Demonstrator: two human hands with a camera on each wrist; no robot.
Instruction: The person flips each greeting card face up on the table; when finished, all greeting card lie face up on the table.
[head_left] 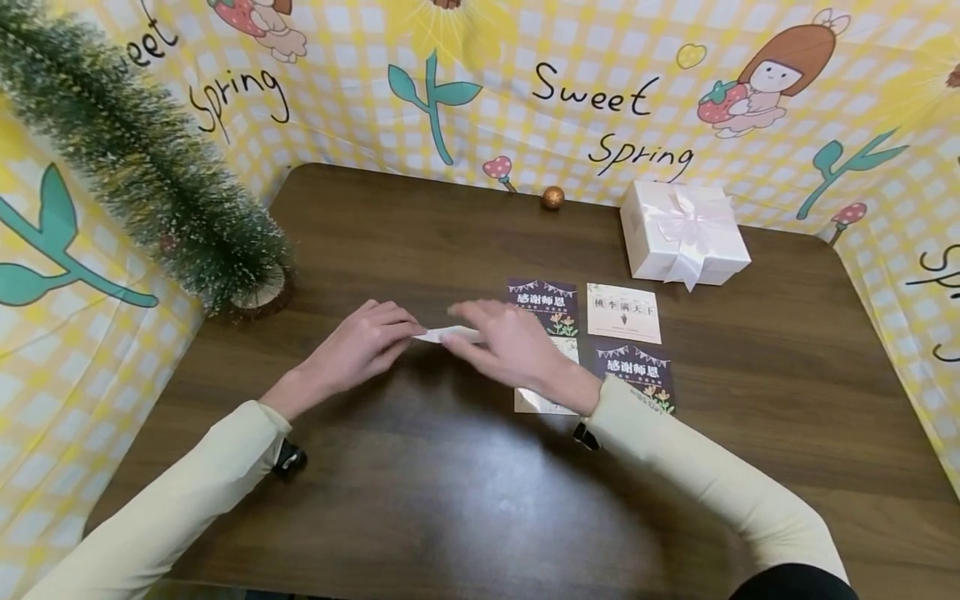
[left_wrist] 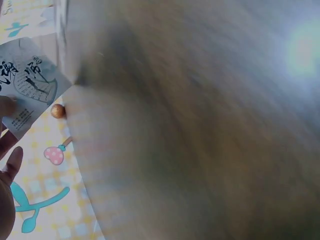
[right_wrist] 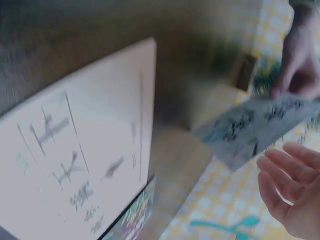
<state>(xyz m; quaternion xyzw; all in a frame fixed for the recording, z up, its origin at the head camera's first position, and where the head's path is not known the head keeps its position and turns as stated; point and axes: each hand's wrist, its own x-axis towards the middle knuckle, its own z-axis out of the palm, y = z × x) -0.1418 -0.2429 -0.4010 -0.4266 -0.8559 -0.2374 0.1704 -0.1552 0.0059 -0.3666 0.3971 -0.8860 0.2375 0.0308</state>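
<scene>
My left hand (head_left: pixel 367 342) pinches the end of a pale grey card (head_left: pixel 433 335), held above the table and seen nearly edge-on from the head. Black brush lettering covers the card's face (right_wrist: pixel 250 127) in the right wrist view. Close beside its other end is my right hand (head_left: pixel 513 346), its fingers (right_wrist: pixel 287 172) spread and loosely bent. Beneath and beyond the right hand lie a purple card (head_left: pixel 540 296), a cream card (head_left: pixel 624 312), another purple card (head_left: pixel 633 367) and a pale card (head_left: pixel 543 402) that the hand partly covers.
At the back right of the brown table (head_left: pixel 450 483) stands a white gift box (head_left: pixel 652 242) with a ribbon bow. A small bronze ball (head_left: pixel 552 197) lies near the back edge. On the left a small frosted tree (head_left: pixel 172 183) leans outward. Checked cloth (head_left: pixel 337 92) hangs around the table.
</scene>
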